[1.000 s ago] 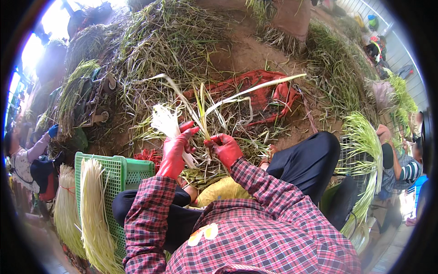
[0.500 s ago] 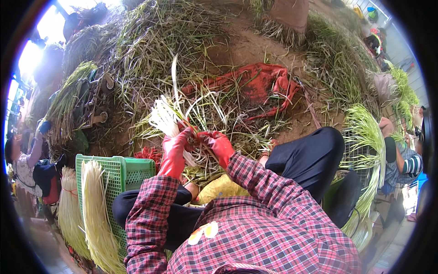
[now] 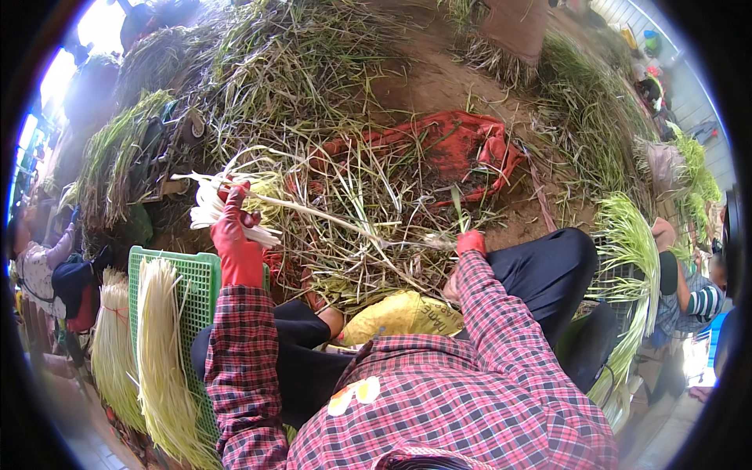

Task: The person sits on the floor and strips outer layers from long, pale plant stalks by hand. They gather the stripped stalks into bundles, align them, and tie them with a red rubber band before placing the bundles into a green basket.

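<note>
Smooth, slightly glossy red rubber gloves cover the left hand [image 3: 235, 243] and right hand [image 3: 470, 243]. The stalks [image 3: 313, 211] in the left fingers look pale, smooth and fibrous. Below those fingers sits a green plastic crate [image 3: 200, 274]; beyond them lies crumpled red cloth [image 3: 454, 149] on rough dry grass [image 3: 282, 70].

Stalk heap [image 3: 368, 235] btwn hands, crate [image 3: 200, 270] left

Your left hand [image 3: 235, 249] above the crate [image 3: 205, 270] at your left, stalks [image 3: 160, 352] lying in it, more bundles [image 3: 110, 356] left of it, your right hand [image 3: 470, 243] in the grass pile [image 3: 368, 227] ahead, cloth [image 3: 446, 149] behind it, sack [image 3: 399, 313] between your knees.
</note>
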Demonstrator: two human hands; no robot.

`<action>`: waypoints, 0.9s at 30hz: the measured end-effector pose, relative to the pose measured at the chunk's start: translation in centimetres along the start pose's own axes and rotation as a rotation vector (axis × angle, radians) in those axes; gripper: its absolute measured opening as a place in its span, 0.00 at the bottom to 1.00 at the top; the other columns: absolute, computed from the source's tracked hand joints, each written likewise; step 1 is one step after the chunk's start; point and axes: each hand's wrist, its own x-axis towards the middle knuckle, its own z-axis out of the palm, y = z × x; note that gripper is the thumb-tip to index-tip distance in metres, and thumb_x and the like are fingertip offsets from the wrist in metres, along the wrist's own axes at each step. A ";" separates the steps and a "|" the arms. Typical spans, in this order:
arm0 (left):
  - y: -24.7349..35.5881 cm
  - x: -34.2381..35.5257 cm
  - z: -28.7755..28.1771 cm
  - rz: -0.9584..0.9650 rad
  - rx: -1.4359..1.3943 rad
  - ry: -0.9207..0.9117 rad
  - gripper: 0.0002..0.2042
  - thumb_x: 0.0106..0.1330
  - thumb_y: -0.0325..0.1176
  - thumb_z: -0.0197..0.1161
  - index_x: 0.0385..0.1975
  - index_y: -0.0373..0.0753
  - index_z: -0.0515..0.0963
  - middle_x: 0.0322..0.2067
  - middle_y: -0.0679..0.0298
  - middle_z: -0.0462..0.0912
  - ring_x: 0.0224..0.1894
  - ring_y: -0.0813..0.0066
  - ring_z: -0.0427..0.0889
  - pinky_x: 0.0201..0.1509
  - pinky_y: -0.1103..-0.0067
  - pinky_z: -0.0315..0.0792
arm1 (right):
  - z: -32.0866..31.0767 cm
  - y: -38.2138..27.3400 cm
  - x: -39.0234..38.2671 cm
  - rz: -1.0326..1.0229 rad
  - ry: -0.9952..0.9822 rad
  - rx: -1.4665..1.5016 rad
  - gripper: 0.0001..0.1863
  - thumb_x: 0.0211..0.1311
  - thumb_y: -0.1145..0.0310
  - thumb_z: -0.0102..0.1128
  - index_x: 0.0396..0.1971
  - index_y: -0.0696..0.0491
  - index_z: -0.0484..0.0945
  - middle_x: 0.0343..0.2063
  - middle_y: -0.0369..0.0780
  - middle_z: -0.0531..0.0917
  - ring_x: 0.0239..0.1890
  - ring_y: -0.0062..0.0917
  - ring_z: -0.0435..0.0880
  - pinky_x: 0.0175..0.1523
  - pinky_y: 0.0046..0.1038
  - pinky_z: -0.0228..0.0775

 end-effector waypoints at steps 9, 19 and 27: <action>-2.7 -1.5 0.7 -0.026 0.065 -0.046 0.09 0.61 0.34 0.71 0.36 0.36 0.84 0.22 0.71 0.76 0.15 0.85 0.64 0.18 0.83 0.69 | -1.6 -18.5 -12.5 -0.871 -1.183 0.904 0.22 0.69 0.59 0.54 0.59 0.53 0.73 0.49 0.40 0.82 0.50 0.22 0.78 0.57 0.28 0.69; -2.3 -0.4 -0.1 -0.033 0.001 0.017 0.12 0.61 0.32 0.70 0.43 0.39 0.81 0.31 0.70 0.82 0.15 0.86 0.63 0.20 0.83 0.68 | -3.3 -17.6 -14.7 -0.661 -0.887 0.785 0.07 0.64 0.78 0.54 0.37 0.62 0.81 0.32 0.42 0.85 0.31 0.19 0.83 0.38 0.22 0.80; 0.0 2.2 -2.9 -0.006 -0.086 0.013 0.16 0.59 0.32 0.72 0.48 0.44 0.81 0.26 0.74 0.78 0.15 0.87 0.58 0.20 0.85 0.64 | -6.7 -4.1 2.1 -0.153 -0.202 1.030 0.09 0.60 0.79 0.55 0.38 0.65 0.80 0.35 0.49 0.86 0.31 0.31 0.86 0.36 0.28 0.79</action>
